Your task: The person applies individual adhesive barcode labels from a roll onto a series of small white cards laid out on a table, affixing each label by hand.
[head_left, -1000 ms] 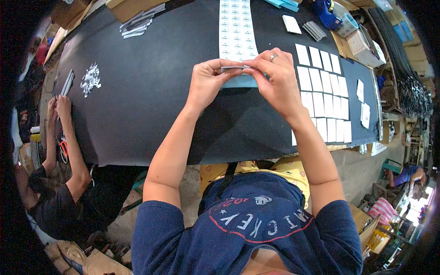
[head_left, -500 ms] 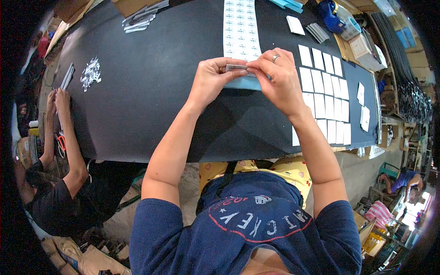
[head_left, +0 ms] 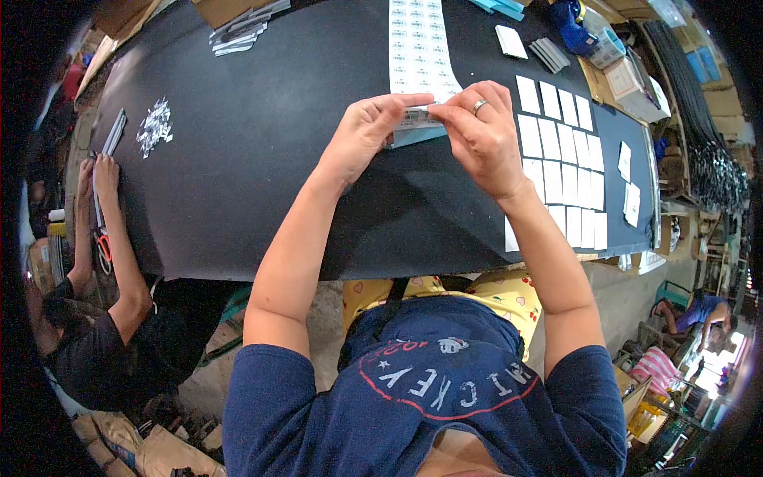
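Note:
A long white sheet of printed labels (head_left: 419, 52) runs down the black table to my hands. My left hand (head_left: 372, 131) is at its lower end, index finger stretched along the sheet and thumb by a small label strip (head_left: 413, 118). Thumb and fingers of my right hand (head_left: 481, 131) pinch the right end of that strip. Under the strip a light blue backing edge (head_left: 417, 135) shows. To the right of my right hand, white cards (head_left: 563, 143) lie in rows, some partly hidden by my right forearm.
On the black table (head_left: 238, 159) lie a pile of small cut pieces (head_left: 155, 127), grey strips (head_left: 242, 32), a white card stack (head_left: 510, 42) and a tape dispenser (head_left: 576, 28). At the left edge a co-worker's hands (head_left: 99, 173) hold strips, near orange-handled scissors (head_left: 104, 248).
My left thumb has lifted off the small label, which now shows more of its printed face. The label sheet bends more at its lower end. The co-worker's hands have shifted slightly.

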{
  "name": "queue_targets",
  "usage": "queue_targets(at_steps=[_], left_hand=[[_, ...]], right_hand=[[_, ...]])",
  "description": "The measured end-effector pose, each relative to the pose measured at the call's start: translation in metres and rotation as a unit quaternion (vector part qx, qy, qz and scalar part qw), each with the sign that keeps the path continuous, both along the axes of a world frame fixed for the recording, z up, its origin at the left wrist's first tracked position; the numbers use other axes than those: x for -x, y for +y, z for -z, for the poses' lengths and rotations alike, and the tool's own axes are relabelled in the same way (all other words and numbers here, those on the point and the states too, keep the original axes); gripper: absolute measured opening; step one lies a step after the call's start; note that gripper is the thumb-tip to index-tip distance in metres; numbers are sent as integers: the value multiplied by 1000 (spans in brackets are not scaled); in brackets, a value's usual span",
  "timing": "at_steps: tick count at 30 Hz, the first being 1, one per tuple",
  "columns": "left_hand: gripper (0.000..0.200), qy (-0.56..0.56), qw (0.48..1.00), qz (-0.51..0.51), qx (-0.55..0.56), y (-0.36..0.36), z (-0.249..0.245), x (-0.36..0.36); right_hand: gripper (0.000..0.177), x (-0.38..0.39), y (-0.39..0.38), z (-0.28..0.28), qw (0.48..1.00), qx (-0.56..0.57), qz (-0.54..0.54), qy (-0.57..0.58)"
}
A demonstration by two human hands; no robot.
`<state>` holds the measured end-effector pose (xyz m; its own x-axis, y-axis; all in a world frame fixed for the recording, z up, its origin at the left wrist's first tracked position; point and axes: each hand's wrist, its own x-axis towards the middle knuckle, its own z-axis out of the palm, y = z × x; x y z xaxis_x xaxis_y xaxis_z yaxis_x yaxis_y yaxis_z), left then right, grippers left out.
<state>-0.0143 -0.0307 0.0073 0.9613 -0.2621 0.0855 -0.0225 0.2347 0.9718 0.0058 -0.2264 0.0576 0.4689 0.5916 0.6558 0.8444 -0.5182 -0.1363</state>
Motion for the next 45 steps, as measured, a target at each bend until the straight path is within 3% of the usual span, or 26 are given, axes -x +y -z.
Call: queue_targets(at_steps=[2, 7, 11, 15, 17, 23, 26, 41, 45], left_hand=[[83, 56, 998, 13, 37, 1, 7, -2], [92, 98, 994, 15, 52, -3, -10, 3], [94, 91, 995, 1, 26, -2, -10, 1], [71, 108, 991, 21, 81, 1, -7, 2], [49, 59, 998, 18, 10, 0, -8, 1], [64, 73, 995, 38, 48, -3, -11, 1], [64, 74, 997, 26, 7, -1, -11, 0], [62, 82, 996, 26, 15, -1, -8, 0], [63, 81, 997, 11, -15, 0, -11, 0]], right_hand=[[23, -1, -1, 0, 1000, 1, -5, 9], [23, 0, -2, 9, 997, 14, -4, -80], [23, 2, -4, 9, 997, 8, -13, -79], [25, 3, -5, 9, 997, 13, -10, -77], [25, 3, -7, 9, 997, 18, -9, -81], [28, 7, -14, 16, 995, 22, -4, -95], [29, 11, -16, 17, 994, 31, -4, -104], [31, 32, -22, 19, 993, 34, 14, -113], [28, 26, -42, -3, 997, -19, -1, -75]])
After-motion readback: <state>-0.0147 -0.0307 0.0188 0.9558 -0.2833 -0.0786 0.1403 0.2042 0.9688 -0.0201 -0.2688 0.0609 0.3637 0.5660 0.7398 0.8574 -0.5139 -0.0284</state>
